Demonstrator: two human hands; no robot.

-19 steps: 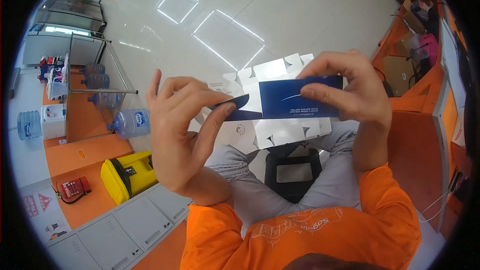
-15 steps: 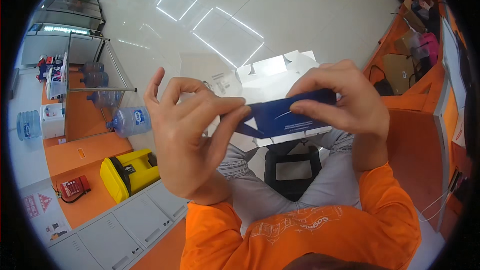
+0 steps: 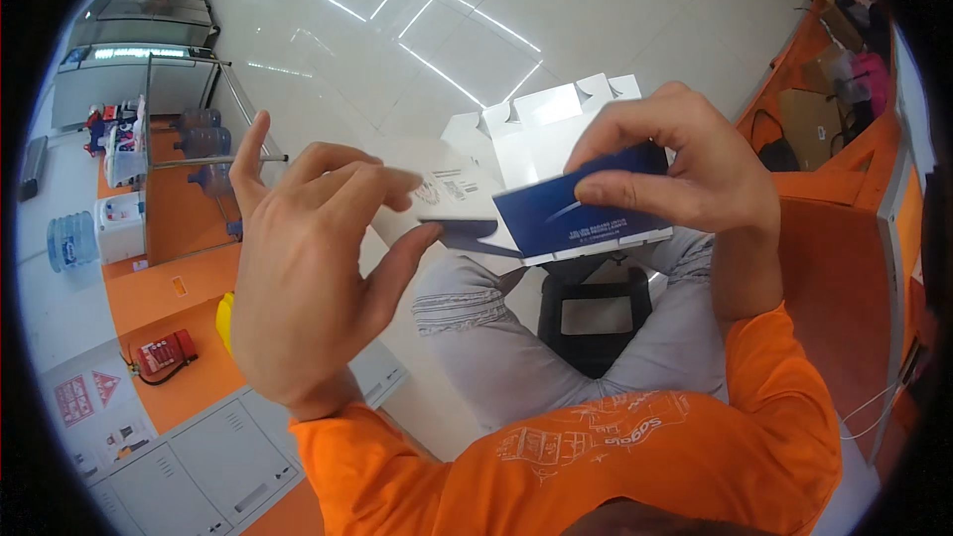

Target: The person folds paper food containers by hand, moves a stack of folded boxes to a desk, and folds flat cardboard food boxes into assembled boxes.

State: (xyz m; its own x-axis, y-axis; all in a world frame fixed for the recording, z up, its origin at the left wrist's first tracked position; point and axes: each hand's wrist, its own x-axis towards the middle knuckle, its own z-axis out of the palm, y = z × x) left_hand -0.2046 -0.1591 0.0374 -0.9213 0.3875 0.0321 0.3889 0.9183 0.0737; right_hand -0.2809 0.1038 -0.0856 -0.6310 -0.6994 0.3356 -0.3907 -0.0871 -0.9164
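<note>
A partly folded cardboard box, white inside and blue outside, is held up above my lap. My right hand pinches its blue panel between thumb and fingers on the right side. My left hand is at the box's left end with its fingers spread. Its thumb tip is against or just beside a narrow blue flap; I cannot tell if they touch. White cut flaps stand along the far edge, and a pale printed panel extends to the left.
Below the box, a black frame-like object sits between my legs. Water bottles stand on a rack at left, above a fire extinguisher and grey cabinets. Orange shelving with cardboard and bags lines the right.
My left hand has let go of the blue panel and moved left, its fingers spreading. The left blue flap now angles away from the panel. My right hand keeps its pinch.
</note>
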